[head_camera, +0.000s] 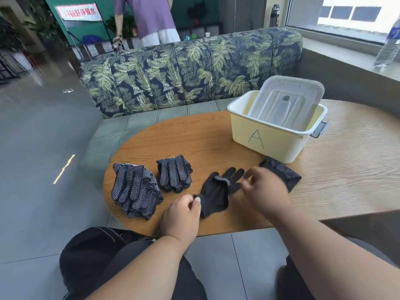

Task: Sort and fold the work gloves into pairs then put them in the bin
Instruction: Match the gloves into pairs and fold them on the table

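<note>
A black work glove (214, 195) lies flat on the wooden table (216, 137), fingers pointing away, one part folded over showing white dots. My left hand (181, 215) pinches its cuff at the near left corner. My right hand (265, 190) hovers just right of the glove's fingers, loosely curled and holding nothing. A dotted glove piece (281, 172) lies behind my right hand, in front of the bin. Two stacks of dotted gloves sit to the left: a large one (135, 189) and a smaller one (175, 173). The pale yellow bin (268, 144), marked A, stands at the back right.
A translucent lid (285, 100) leans inside the bin. A leaf-patterned sofa (190, 68) runs behind the table. A water bottle (388, 44) stands on the window ledge at right. A person (149, 20) stands beyond the sofa. A black bag (91, 256) rests by my knee.
</note>
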`<action>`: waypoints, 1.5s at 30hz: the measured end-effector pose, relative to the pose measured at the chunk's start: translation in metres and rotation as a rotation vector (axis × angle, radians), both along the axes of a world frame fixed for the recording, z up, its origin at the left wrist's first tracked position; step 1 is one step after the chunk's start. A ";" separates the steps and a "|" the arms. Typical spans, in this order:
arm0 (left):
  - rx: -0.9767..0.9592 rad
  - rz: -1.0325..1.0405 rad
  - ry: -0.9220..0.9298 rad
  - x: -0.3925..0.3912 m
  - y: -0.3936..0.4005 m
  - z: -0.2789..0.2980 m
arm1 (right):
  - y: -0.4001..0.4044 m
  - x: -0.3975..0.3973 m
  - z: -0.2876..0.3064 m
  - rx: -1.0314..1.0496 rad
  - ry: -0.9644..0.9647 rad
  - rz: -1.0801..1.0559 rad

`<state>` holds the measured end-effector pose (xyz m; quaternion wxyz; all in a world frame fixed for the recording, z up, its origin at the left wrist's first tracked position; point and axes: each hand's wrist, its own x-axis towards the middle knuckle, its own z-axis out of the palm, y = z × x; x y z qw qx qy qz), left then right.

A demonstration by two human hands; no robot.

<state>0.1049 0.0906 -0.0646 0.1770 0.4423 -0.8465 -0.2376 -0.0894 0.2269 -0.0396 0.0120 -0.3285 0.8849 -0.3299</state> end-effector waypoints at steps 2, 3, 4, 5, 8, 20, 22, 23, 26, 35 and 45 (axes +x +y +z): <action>0.072 0.046 0.062 -0.001 -0.001 0.001 | 0.011 -0.030 -0.005 0.081 0.033 -0.145; 0.103 0.063 0.100 -0.001 -0.002 0.003 | 0.017 -0.041 -0.007 0.161 0.016 -0.192; 0.127 0.071 0.130 0.000 -0.002 0.004 | 0.021 -0.050 -0.010 0.231 0.001 -0.221; 0.144 0.070 0.151 0.000 -0.002 0.006 | 0.024 -0.055 -0.013 0.277 -0.016 -0.233; 0.178 0.067 0.192 0.002 -0.001 0.010 | 0.027 -0.059 -0.015 0.283 -0.002 -0.205; 0.605 0.292 0.765 0.017 0.005 0.046 | 0.011 0.026 0.058 -0.742 -1.090 0.190; 0.639 0.284 0.869 0.024 0.007 0.068 | 0.005 0.037 0.059 -0.841 -1.334 0.287; 0.621 0.244 0.898 0.027 0.007 0.080 | 0.002 0.040 0.055 -0.851 -1.408 0.317; 0.527 0.107 0.903 0.039 0.008 0.111 | -0.003 0.046 0.038 -0.777 -1.475 0.269; 0.565 0.190 0.851 0.058 -0.004 0.126 | 0.010 0.040 0.025 -0.515 -1.106 -0.058; 0.747 0.114 1.139 0.072 -0.012 0.161 | 0.001 0.048 0.039 -0.746 -1.465 0.088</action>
